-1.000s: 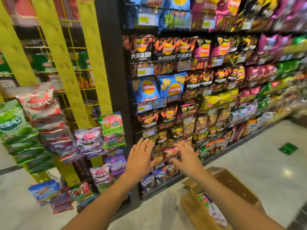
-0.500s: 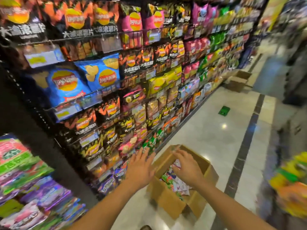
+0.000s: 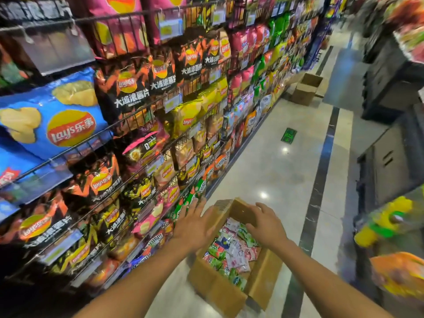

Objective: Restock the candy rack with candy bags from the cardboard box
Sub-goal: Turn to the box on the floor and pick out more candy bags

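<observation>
- Reaching down, two hands hover over one open box (image 3: pixel 215 288), which sits on the floor (image 3: pixel 275 161) just beside the foot of the chip shelves (image 3: pixel 160 106).
- Left hand (image 3: pixel 195 226): the fingers are straight and spread, so the grip is wide and holds nothing. It lies over the box's left flap, on the shelf side. I cannot tell whether it touches the cardboard.
- Right hand (image 3: pixel 266 226): the fingers are loosely bent, so the grip is slack and holds nothing. It is above the far end of the box, fingertips toward the far wall.
- Candy bags (image 3: pixel 231 251): green, pink and white packs lie in a loose, overlapping heap inside the box, too blurred to count.
- Boxes, two in all: the second box (image 3: pixel 305 89) stands open farther down the aisle by the same shelves, well apart from the first.
- Shelves: the wire tiers are packed with chip bags. One large blue bag (image 3: pixel 52 118) lies at the left, with black-and-orange bags beside and below it.
- One green sticker (image 3: pixel 288 135) lies on the floor between the two boxes, and one dark strip (image 3: pixel 321 166) runs along the aisle to its right.
- Right edge: blurred yellow, green and orange packs (image 3: pixel 390 223).
</observation>
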Available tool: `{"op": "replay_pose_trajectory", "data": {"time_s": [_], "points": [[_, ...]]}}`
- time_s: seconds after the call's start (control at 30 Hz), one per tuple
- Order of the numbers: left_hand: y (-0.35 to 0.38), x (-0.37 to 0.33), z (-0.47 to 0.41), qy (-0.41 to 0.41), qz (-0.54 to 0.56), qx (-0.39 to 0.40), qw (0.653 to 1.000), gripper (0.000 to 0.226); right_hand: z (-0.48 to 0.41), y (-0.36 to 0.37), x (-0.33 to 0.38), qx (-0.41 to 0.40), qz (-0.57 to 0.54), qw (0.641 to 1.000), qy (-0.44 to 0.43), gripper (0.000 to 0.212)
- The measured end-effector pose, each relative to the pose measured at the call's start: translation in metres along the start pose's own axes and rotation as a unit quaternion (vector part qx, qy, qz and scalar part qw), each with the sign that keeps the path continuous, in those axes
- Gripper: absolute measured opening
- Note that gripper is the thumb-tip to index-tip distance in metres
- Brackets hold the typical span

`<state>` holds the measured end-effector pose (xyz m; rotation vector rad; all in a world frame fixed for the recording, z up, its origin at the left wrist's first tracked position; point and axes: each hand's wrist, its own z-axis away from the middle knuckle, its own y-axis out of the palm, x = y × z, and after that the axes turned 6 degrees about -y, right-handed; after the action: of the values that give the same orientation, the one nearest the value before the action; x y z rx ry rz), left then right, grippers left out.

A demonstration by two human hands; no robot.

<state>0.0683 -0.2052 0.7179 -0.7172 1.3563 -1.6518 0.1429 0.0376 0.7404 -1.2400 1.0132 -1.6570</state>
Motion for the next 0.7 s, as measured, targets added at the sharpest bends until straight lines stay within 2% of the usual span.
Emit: {"op": "replay_pose_trajectory", "data": {"time_s": [0.1, 0.23, 0.37, 0.53, 0.6, 0.7], "points": [[0.008, -0.004, -0.027, 0.010, 0.020, 0.019, 1.000, 0.097, -0.026, 0.006, -0.017, 0.015, -0.006, 1.000, 0.017, 0.067], [0.033, -0.011, -0.062, 0.008, 0.026, 0.043, 0.999, 0.075, -0.062, 0.029, -0.055, 0.054, -0.021, 0.998, 0.022, 0.069], [0.080, -0.025, -0.098, -0.008, 0.035, 0.076, 0.996, 0.080, -0.103, 0.066, -0.102, 0.094, -0.013, 0.995, 0.024, 0.074], [0.145, -0.044, -0.140, -0.047, 0.074, 0.150, 0.985, 0.061, -0.149, 0.119, -0.155, 0.167, -0.016, 0.985, 0.028, 0.067], [0.182, -0.048, -0.159, -0.054, 0.064, 0.216, 0.973, 0.058, -0.164, 0.145, -0.176, 0.193, -0.013, 0.981, 0.020, 0.063], [0.233, -0.056, -0.180, -0.043, 0.056, 0.203, 0.977, 0.063, -0.184, 0.201, -0.213, 0.239, -0.028, 0.970, 0.024, 0.067]]}}
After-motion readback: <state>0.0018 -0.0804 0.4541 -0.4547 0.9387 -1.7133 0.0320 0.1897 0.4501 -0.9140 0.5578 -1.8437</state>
